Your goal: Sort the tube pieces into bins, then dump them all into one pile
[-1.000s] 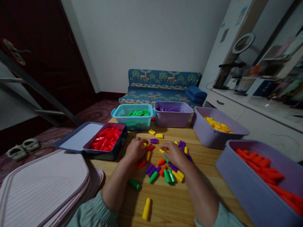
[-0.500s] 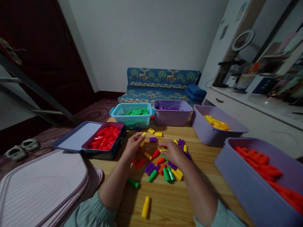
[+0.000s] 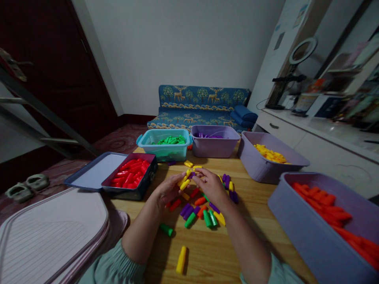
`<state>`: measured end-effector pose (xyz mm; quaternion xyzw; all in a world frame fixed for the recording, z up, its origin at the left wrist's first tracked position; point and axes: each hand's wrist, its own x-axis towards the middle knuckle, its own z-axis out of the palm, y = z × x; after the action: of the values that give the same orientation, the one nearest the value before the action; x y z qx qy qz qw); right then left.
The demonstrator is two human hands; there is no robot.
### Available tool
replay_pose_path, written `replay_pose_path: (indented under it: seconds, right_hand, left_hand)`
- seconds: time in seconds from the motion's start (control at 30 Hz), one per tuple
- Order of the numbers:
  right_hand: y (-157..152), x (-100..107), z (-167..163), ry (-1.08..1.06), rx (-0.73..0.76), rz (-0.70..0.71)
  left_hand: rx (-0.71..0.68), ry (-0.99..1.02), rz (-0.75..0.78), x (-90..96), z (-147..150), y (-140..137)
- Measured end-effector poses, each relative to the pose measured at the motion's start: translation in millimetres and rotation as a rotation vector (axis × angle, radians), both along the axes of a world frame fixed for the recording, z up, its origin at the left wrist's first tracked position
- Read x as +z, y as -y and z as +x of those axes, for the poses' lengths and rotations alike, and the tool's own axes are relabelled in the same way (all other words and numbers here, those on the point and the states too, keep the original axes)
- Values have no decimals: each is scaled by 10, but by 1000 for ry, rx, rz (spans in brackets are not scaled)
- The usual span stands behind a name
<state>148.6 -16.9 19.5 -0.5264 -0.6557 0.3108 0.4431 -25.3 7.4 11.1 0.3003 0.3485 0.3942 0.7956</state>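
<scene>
My left hand [image 3: 170, 188], palm turned up, has its fingers curled round several small yellow plastic tubes [image 3: 184, 184]. Just right of it is my right hand [image 3: 209, 186], its thumb and forefinger apart beside a yellow tube [image 3: 197, 168] and a purple tube [image 3: 192, 174]. Whether it touches either one is hard to see. Below both hands lie mixed tubes: a red-orange tube [image 3: 200, 201], purple tubes [image 3: 187, 210], green tubes [image 3: 210, 218] and more yellow ones. A single yellow tube [image 3: 181, 260] lies nearest me, with a green tube [image 3: 166, 229] to its upper left.
Around the wooden table [image 3: 225, 252] stand a red-filled tin [image 3: 152, 169], a turquoise bin [image 3: 167, 152] of green tubes, and purple bins holding purple [image 3: 215, 148], yellow [image 3: 251, 163] and orange [image 3: 299, 221] pieces. A pink folded board [image 3: 53, 228] is at left.
My right hand has moved up and left toward my left hand. The yellow tube it held now appears with those in my left hand, which has turned palm up.
</scene>
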Motion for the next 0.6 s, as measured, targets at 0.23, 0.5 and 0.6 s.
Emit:
replay_pose_path:
  seconds: [0.23, 0.5, 0.6]
  right_hand:
    - [50, 40, -75, -90, -76, 112]
    - [-21, 14, 57, -599, -164, -148]
    - [16, 45, -2, -595, -94, -175]
  left_hand:
    - [-123, -100, 133, 19, 80, 86]
    - [-2, 397, 31, 54, 60, 32]
    - [-29, 538, 49, 42, 36, 27]
